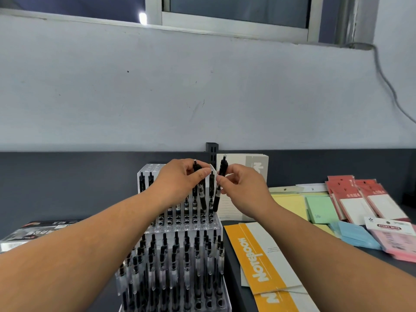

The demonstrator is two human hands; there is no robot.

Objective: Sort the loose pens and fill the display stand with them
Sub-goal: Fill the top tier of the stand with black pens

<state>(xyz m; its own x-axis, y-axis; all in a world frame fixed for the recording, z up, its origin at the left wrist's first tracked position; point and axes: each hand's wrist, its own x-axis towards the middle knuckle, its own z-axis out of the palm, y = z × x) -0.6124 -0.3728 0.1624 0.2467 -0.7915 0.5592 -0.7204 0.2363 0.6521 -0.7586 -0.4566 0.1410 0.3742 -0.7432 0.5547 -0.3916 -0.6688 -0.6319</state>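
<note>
Two bare forearms reach in from the bottom corners and meet over a clear acrylic display stand [155, 168] on the dark bench [382, 255]. The stand's front edge is cut off by the bottom of the frame. Its lower tiers are packed with upright black pens [173, 262], while the left forearm hides much of the upper tier's left side.

The left hand [180, 176] pinches a black retractable pen [201, 192] near its clicker end, tip down over the upper row. Just beside it, the right hand [243, 188] grips a second black pen [216, 199] between thumb and fingers, tilted a little, its tip near the stand's right rear corner. Whether either tip sits in a hole cannot be told.

Left of the stand lies a flat pen box [33, 233]; its print is too blurred to read. On the right, an orange notebook [254, 260] lies flat and runs off the bottom edge. A grey-banded notebook [254, 167] stands at the wall, partly hidden by the right hand. Further right lie yellow [290, 206], green [319, 209] and blue sticky pads [355, 235], red packets [351, 199] and a pink sticky-note pack [396, 239], cut by the frame.
</note>
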